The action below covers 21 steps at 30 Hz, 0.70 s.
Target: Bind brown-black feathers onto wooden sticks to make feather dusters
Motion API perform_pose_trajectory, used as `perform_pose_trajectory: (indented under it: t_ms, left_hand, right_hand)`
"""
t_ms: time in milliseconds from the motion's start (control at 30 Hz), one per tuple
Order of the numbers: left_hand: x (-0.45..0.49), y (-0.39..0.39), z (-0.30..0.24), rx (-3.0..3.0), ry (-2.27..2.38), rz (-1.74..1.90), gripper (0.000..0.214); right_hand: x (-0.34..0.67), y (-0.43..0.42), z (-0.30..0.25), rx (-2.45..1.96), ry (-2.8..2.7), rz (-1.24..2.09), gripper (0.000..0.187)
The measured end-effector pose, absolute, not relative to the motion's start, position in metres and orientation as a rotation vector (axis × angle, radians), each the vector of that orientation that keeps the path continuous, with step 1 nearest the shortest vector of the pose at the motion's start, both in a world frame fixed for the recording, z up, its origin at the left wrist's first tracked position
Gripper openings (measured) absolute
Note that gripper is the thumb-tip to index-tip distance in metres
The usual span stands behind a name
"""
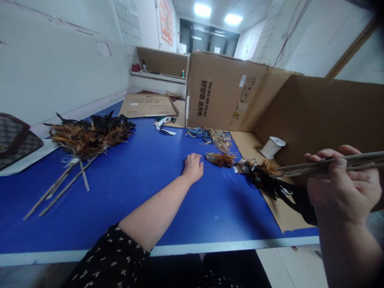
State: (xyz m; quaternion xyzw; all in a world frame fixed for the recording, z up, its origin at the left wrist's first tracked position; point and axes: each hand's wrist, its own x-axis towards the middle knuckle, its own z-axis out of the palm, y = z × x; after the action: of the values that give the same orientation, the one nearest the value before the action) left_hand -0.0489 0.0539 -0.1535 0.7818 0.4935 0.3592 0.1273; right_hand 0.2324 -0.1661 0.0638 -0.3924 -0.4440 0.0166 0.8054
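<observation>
My right hand (342, 188) is closed around the thin stick handle (330, 164) of a feather duster whose dark brown and black feathers (264, 178) hang over the table's right edge. My left hand (193, 167) is stretched out on the blue table (135, 192), fingers curled, right next to a small bundle of brown feathers (220, 159). I cannot make out whether the fingers grip anything. More loose feathers (222, 140) lie just beyond.
Finished feather dusters (87, 138) with long sticks lie at the left. A patterned bag (15, 140) sits at the far left edge. A large cardboard box (222, 92) and cardboard sheets wall the right side, with a white spool (272, 147) beside them.
</observation>
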Motion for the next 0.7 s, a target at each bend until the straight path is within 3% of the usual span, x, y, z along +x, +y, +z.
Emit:
perform_pose_trajectory:
  t_ms: [233,433,700]
  left_hand:
    - [-0.049,0.053,-0.153,2.271,1.446,1.030,0.035]
    - [-0.050,0.052,-0.151,2.270,1.448,1.015,0.035]
    - [-0.050,0.051,-0.149,2.267,1.461,0.987,0.035]
  right_hand:
    - [0.234,-0.171,0.069,-0.823,-0.978,0.098,0.027]
    - [0.243,-0.172,0.058,-0.944,-0.935,0.216,0.035]
    - [0.253,-0.173,-0.034,-1.142,-0.920,0.394,0.049]
